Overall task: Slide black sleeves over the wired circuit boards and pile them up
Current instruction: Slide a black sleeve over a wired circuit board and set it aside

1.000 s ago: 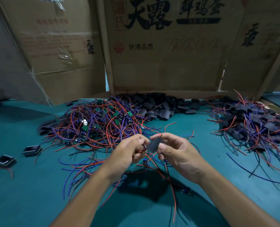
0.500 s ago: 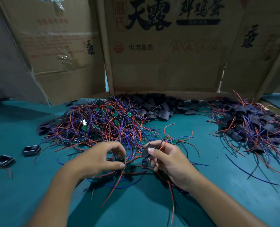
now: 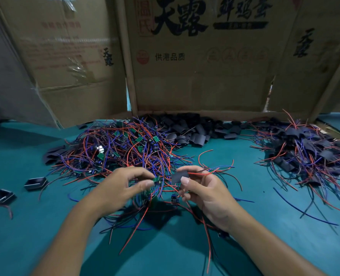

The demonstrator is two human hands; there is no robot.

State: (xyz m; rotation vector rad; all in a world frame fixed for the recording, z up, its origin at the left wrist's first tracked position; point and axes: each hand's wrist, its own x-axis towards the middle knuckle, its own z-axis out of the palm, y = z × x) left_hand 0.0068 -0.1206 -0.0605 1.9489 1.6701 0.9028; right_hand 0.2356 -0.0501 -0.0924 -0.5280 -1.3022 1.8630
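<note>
My left hand pinches a small green circuit board with red and blue wires hanging below it. Just to its right, my right hand pinches a flat black sleeve between thumb and fingers, with a red wire running across the fingers. Board and sleeve are a small gap apart above the table. Behind the hands lies a tangled heap of bare wired boards. A heap of loose black sleeves sits at the back. At the right lies the pile of sleeved boards.
The teal table is walled at the back by upright cardboard boxes. Two small dark open cases lie at the left. Loose wires trail across the table under my hands and out from the right pile.
My left hand reached into the tangle, picked out a green board and brought it up towards the sleeve. My right hand kept hold of the sleeve and barely moved.
</note>
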